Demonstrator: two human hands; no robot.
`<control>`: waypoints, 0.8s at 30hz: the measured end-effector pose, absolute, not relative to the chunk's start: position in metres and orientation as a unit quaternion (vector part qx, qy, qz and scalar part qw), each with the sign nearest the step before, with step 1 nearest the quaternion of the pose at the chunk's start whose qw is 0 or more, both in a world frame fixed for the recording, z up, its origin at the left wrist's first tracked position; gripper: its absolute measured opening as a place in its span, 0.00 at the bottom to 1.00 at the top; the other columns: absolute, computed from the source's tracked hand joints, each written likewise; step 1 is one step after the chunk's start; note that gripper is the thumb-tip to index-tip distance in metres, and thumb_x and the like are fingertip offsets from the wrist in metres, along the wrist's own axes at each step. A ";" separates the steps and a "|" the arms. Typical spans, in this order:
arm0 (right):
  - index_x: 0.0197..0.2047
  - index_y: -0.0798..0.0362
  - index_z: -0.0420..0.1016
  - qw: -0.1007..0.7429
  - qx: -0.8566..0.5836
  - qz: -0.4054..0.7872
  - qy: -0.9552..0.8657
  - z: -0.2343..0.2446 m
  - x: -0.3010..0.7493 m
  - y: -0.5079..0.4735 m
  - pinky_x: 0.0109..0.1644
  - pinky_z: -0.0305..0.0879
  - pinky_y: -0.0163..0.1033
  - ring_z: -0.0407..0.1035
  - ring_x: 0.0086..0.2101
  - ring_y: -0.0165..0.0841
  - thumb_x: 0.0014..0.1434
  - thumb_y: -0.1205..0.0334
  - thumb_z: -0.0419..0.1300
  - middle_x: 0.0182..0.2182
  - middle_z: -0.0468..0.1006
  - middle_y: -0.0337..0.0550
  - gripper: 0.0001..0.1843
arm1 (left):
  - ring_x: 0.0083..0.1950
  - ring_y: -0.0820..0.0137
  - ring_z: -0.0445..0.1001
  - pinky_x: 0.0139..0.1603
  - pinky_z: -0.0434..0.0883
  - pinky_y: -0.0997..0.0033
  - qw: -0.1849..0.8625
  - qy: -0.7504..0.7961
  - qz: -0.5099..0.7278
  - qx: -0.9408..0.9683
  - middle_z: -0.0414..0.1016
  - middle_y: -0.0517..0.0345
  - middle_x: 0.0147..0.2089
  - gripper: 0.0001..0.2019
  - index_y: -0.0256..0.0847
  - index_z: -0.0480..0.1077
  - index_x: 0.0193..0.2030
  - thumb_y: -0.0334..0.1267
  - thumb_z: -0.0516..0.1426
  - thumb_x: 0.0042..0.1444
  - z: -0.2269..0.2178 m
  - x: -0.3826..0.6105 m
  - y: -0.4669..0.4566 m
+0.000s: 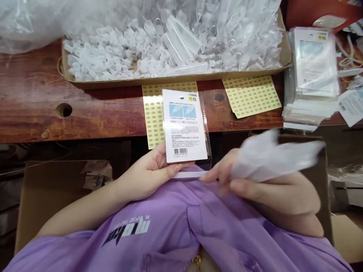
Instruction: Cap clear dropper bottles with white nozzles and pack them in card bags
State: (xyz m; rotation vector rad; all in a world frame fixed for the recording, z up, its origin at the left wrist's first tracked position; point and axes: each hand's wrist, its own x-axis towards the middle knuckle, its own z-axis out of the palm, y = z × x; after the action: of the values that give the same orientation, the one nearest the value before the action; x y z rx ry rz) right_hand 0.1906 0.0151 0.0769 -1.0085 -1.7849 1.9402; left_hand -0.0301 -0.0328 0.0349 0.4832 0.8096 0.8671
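A printed card (pixel 185 141) with a barcode and small blue pictures sits in a clear plastic sleeve (pixel 208 138). My left hand (pixel 154 170) grips the sleeve's near end, its thumb on top. A pale strip (pixel 188 175) runs across that end, just below the card. At the strip's right end is the index fingertip of my right hand (pixel 227 173). That hand is closed around a whitish, translucent bundle (pixel 269 155), smeared by motion; its exact kind cannot be made out.
A cardboard tray (pixel 181 78) piled with clear plastic parts spans the back of the wooden table (pixel 31 98). Yellow sticker sheets (pixel 251 96) lie before it. Packed cards (pixel 316 71) are stacked at right. A cardboard box (pixel 56 196) is below the table edge at left.
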 end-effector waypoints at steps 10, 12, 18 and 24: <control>0.49 0.49 0.77 0.158 -0.478 0.723 -0.473 0.065 0.162 0.010 0.58 0.66 0.49 0.73 0.50 0.39 0.57 0.48 0.64 0.49 0.78 0.44 0.20 | 0.58 0.64 0.74 0.62 0.68 0.62 0.866 0.295 0.333 0.226 0.76 0.51 0.56 0.17 0.42 0.68 0.55 0.35 0.62 0.58 0.025 -0.035 -0.042; 0.49 0.47 0.77 0.166 -0.480 0.703 -0.497 0.068 0.164 0.008 0.60 0.64 0.50 0.72 0.51 0.39 0.57 0.49 0.64 0.49 0.78 0.43 0.19 | 0.58 0.63 0.73 0.62 0.67 0.61 0.874 0.286 0.326 0.217 0.76 0.50 0.56 0.18 0.41 0.68 0.54 0.35 0.63 0.57 0.025 -0.034 -0.042; 0.36 0.53 0.77 0.052 -0.373 0.716 -0.588 0.080 0.178 0.008 0.52 0.70 0.44 0.75 0.43 0.38 0.60 0.50 0.60 0.30 0.78 0.41 0.14 | 0.59 0.63 0.73 0.62 0.67 0.65 0.866 0.279 0.365 0.198 0.72 0.48 0.60 0.20 0.39 0.66 0.55 0.32 0.63 0.57 0.026 -0.031 -0.038; 0.49 0.54 0.75 0.038 -0.399 0.695 -0.597 0.077 0.172 0.008 0.52 0.69 0.43 0.73 0.47 0.38 0.62 0.50 0.58 0.46 0.78 0.46 0.19 | 0.57 0.66 0.74 0.60 0.67 0.67 0.854 0.299 0.363 0.223 0.77 0.51 0.54 0.18 0.39 0.65 0.56 0.31 0.60 0.59 0.024 -0.029 -0.037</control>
State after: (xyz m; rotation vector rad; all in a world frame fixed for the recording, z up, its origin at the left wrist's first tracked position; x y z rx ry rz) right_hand 0.1715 0.0084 0.0774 -1.2251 -1.8312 2.1309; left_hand -0.0293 -0.0374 0.0243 0.4698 0.6282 0.7638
